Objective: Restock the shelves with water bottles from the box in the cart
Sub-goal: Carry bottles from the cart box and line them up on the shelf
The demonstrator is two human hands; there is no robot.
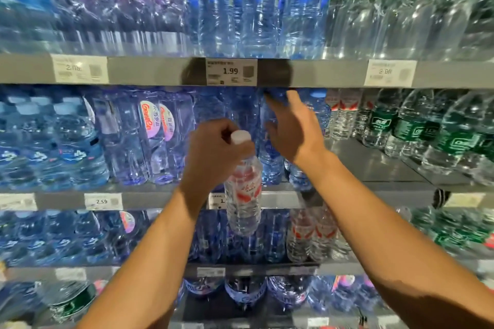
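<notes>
My left fingers (205, 141) curl round the neck of a bottle (243, 195), white cap up, red label, hanging upright before the middle shelf (374, 163). My left hand (213, 160) grips it just under the cap. My right hand (294, 133) is spread flat, fingers straight, seemingly touching the blue bottles (272, 163) in the row; contact blurred.

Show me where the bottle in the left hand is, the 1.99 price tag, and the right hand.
bottle (243, 189): head view, on its red and white label.
1.99 price tag (231, 71): head view, on the printed price.
right hand (295, 131): head view, on the back of the hand.
</notes>
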